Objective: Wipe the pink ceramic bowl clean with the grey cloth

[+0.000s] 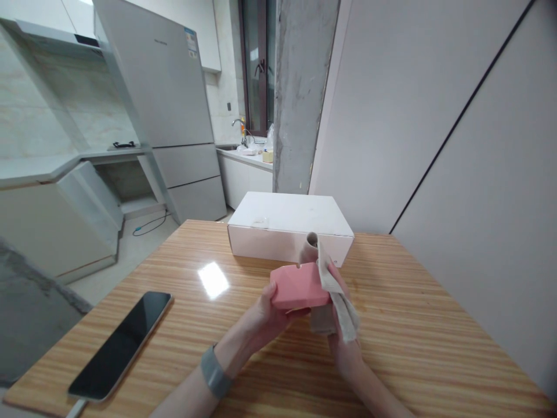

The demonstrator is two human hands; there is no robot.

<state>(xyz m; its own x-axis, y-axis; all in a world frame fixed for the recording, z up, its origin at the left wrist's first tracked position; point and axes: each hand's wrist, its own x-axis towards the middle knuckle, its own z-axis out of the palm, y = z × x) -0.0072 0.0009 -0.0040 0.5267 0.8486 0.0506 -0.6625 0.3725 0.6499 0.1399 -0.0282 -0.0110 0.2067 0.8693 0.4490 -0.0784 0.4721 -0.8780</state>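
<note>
Plainly, the pink box (298, 287) lies in the left fingers (268, 292).

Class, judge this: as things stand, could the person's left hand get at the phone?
Probably not at once: the left hand is holding the pink box and would likely need to let go first. Nothing visible blocks the way to the phone.

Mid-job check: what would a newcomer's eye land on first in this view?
First, the pink box-shaped case, held over the striped wood-grain table in the left hand, the right hand holding a beige-grey cloth at its right end. Behind it sits a large white rectangular box. At the table's left lies a black-screened phone.
</note>
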